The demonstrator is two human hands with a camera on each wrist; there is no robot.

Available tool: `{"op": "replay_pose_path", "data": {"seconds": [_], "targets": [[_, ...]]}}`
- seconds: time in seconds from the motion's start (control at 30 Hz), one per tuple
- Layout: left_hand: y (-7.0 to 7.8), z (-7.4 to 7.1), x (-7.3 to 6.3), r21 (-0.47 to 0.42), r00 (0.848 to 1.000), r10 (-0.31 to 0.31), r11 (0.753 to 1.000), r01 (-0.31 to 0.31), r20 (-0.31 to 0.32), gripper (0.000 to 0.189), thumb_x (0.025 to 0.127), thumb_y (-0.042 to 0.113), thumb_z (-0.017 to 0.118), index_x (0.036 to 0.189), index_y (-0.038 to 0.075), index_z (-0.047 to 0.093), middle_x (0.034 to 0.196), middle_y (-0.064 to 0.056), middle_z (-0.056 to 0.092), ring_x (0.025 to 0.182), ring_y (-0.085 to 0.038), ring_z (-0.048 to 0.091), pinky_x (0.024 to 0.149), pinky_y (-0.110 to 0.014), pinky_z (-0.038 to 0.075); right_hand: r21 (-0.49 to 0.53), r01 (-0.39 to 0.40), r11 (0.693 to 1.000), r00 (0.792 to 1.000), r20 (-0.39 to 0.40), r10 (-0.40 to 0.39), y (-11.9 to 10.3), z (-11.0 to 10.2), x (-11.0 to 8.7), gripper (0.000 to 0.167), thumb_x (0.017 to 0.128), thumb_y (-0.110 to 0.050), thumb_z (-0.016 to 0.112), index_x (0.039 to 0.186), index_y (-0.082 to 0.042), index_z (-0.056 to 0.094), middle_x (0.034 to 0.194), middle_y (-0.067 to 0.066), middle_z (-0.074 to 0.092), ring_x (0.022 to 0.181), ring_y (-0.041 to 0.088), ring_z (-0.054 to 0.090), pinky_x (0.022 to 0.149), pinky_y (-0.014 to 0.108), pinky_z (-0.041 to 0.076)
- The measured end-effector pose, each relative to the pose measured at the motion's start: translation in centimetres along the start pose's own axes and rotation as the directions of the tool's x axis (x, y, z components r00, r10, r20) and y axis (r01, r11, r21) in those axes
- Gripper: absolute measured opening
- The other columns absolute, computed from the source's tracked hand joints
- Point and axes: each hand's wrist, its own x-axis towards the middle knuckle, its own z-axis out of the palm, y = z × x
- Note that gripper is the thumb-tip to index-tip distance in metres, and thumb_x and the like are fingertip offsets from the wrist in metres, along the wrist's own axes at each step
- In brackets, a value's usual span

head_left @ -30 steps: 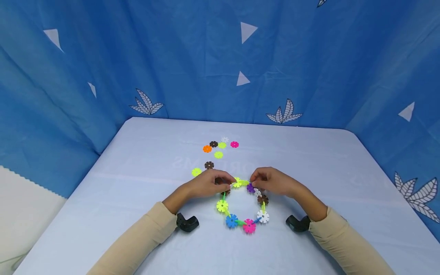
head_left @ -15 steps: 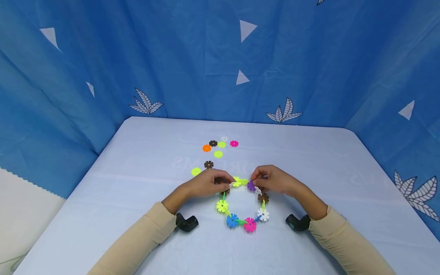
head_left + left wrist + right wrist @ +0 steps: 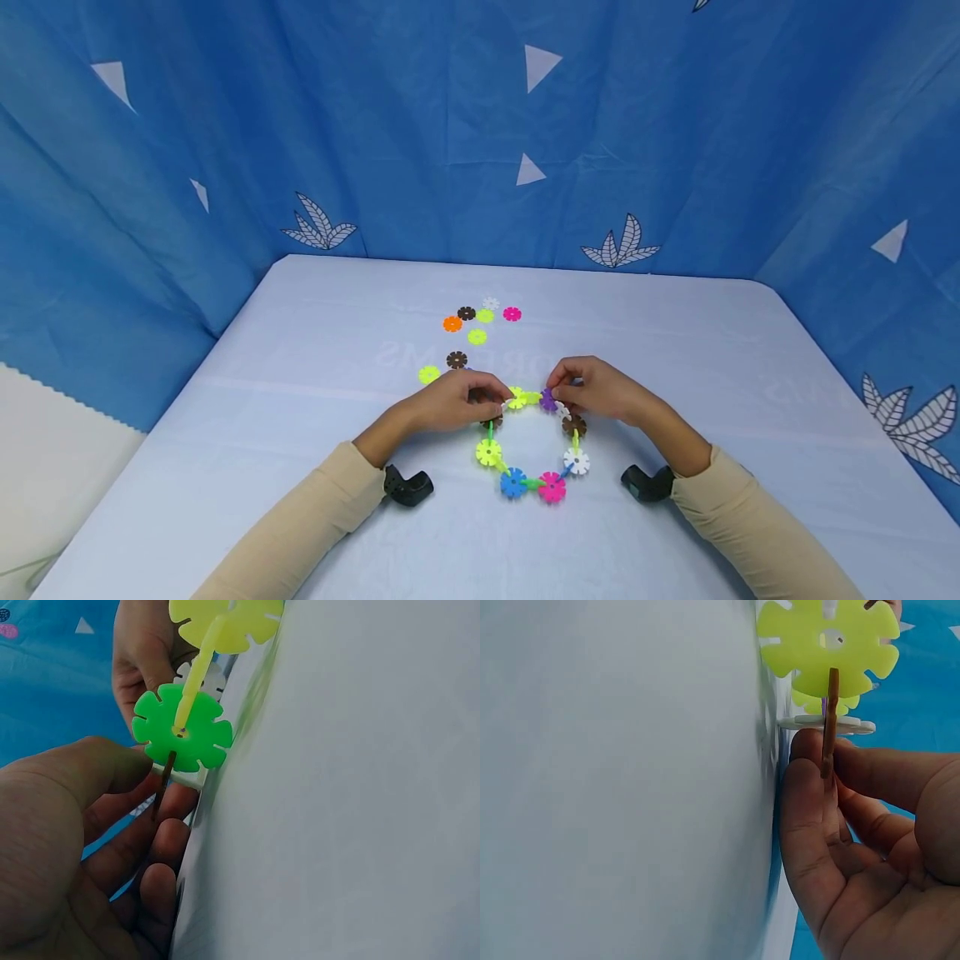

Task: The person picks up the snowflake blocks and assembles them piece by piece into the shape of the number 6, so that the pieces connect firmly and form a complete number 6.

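A ring of linked snowflake discs, notched plastic pieces in many colours, lies on the white table between both hands. My left hand (image 3: 453,402) pinches the ring's upper left part, around a white disc (image 3: 506,406). Its fingers partly cover a brown disc there. In the left wrist view a green disc (image 3: 182,729) stands at the thumb tip, joined to a yellow one (image 3: 227,624). At the upper right, my right hand (image 3: 600,390) pinches the purple disc (image 3: 549,400). A white disc (image 3: 829,724) shows right at its fingertips. Yellow-green discs (image 3: 517,397) span the gap between the hands.
Loose snowflake discs lie behind the ring, among them an orange one (image 3: 452,324), a pink one (image 3: 512,314) and a brown one (image 3: 457,360). Black wrist devices (image 3: 408,486) sit at both cuffs. A blue curtain (image 3: 450,125) hangs behind the table.
The ring's lower part has slid slightly right and away from the person, pink and blue discs with it. The right hand has risen a little in view; the left hand stays put.
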Motion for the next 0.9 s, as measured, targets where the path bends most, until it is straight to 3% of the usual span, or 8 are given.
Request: {"op": "replay_pose_path", "data": {"seconds": [0.6,0.9], "targets": [[0.2,0.11,-0.07,0.021,0.999,-0.046,0.999,0.046,-0.014,0.025,0.099,0.014,0.067,0.123,0.016,0.073,0.108,0.011,0.069,0.098,-0.01,0.061,0.091,-0.031,0.049,-0.01,0.04,0.999,0.999,-0.009,-0.04,0.26,0.13,0.06,0.004,0.096,0.001,0.066,0.099,-0.001,0.068,0.086,0.009,0.062,0.073,0.022,0.055,0.066,0.032,0.052],[0.38,-0.02,-0.01,0.056,0.999,-0.034,0.998,0.035,-0.017,0.025,0.098,0.015,0.069,0.123,0.017,0.074,0.115,0.011,0.068,0.106,-0.01,0.059,0.097,-0.034,0.047,-0.048,0.066,0.997,0.997,-0.043,-0.068,-0.42,0.64,-0.05,0.004,0.094,0.001,0.069,0.098,0.0,0.068,0.084,0.007,0.063,0.074,0.022,0.054,0.064,0.029,0.05]]}}
